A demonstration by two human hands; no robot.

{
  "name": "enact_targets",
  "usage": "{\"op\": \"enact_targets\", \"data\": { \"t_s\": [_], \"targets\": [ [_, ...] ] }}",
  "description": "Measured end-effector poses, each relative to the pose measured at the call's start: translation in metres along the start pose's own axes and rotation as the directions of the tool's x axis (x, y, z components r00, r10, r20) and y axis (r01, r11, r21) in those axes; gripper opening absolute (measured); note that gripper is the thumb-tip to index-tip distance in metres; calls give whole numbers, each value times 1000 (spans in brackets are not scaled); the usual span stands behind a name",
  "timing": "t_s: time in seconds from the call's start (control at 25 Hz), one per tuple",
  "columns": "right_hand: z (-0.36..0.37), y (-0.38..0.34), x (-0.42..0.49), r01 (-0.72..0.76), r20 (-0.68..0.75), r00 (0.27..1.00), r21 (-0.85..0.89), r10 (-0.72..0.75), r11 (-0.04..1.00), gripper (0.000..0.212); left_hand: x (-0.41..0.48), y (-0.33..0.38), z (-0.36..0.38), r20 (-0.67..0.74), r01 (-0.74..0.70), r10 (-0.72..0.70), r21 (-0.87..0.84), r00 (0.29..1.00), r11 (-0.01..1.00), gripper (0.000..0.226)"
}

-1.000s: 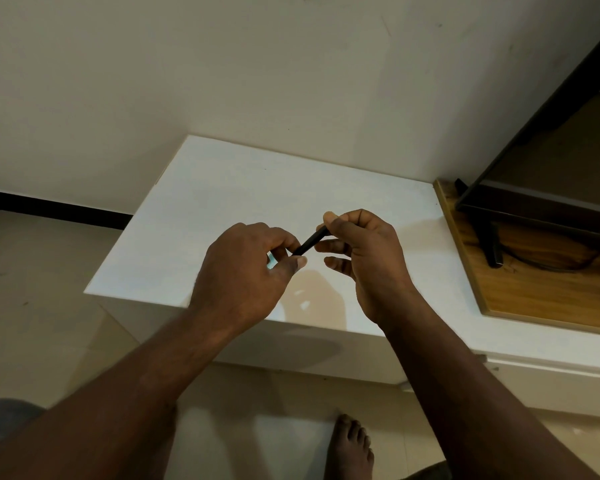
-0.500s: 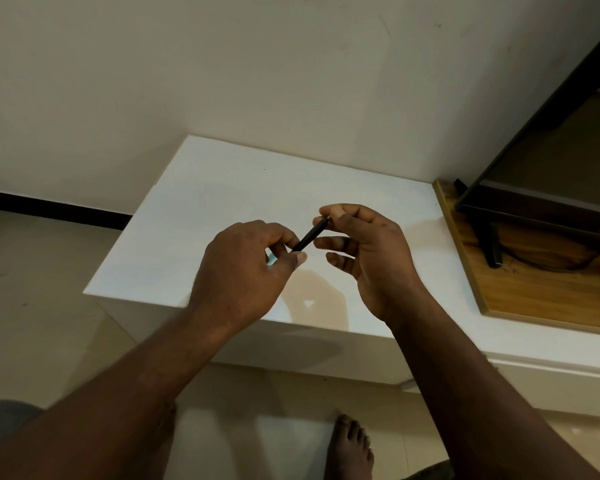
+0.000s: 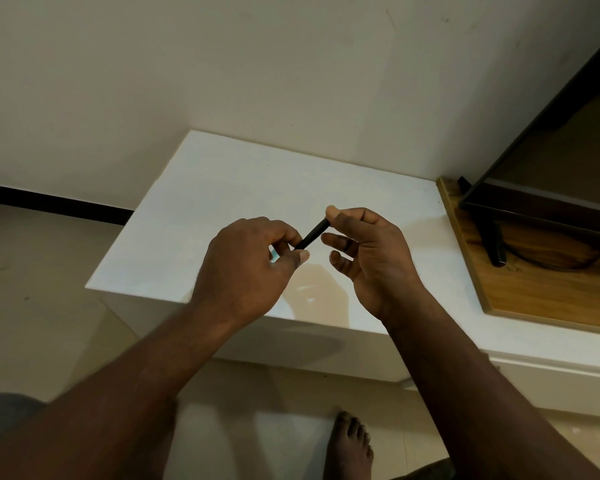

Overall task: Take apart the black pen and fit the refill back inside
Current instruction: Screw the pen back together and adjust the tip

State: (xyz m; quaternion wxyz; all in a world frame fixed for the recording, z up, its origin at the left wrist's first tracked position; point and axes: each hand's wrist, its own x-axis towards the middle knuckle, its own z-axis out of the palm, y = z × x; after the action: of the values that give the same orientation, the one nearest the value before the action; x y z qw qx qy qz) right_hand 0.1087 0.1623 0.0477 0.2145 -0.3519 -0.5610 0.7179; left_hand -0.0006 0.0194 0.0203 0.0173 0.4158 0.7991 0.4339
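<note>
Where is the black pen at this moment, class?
In the head view, mid-frame, the black pen slants between the left hand at its lower end and the right hand at its upper end, above the white cabinet top.

Matt black pen (image 3: 311, 234), smooth white cabinet top (image 3: 222, 188), grained wooden board (image 3: 541, 292)

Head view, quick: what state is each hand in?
Left hand: closed, pinching the lower end of the slim black pen.
Right hand: closed, pinching the pen's upper end.
</note>
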Motion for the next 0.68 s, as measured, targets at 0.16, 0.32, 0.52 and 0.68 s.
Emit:
{"op": "enact_targets", "data": {
  "t_s": [0.16, 0.32, 0.52, 0.68],
  "targets": [
    [-4, -1, 0, -11, 46, 999, 35, 9, 999, 13, 0, 2, 0, -1, 1, -1, -2, 1000, 1000, 15],
    [-7, -3, -1, 9, 74, 997, 73, -15, 997, 18, 0, 2, 0, -1, 20, -20, -6, 1000, 1000, 15],
    [-3, 0, 0, 37, 53, 998, 9, -37, 999, 19, 0, 1, -1, -1, 16, -16, -9, 1000, 1000, 14],
    [0, 2, 1, 29, -36, 999, -56, -31, 998, 8, 0, 0, 0, 8, 17, -17, -1, 1000, 1000, 16]
  ]
}}
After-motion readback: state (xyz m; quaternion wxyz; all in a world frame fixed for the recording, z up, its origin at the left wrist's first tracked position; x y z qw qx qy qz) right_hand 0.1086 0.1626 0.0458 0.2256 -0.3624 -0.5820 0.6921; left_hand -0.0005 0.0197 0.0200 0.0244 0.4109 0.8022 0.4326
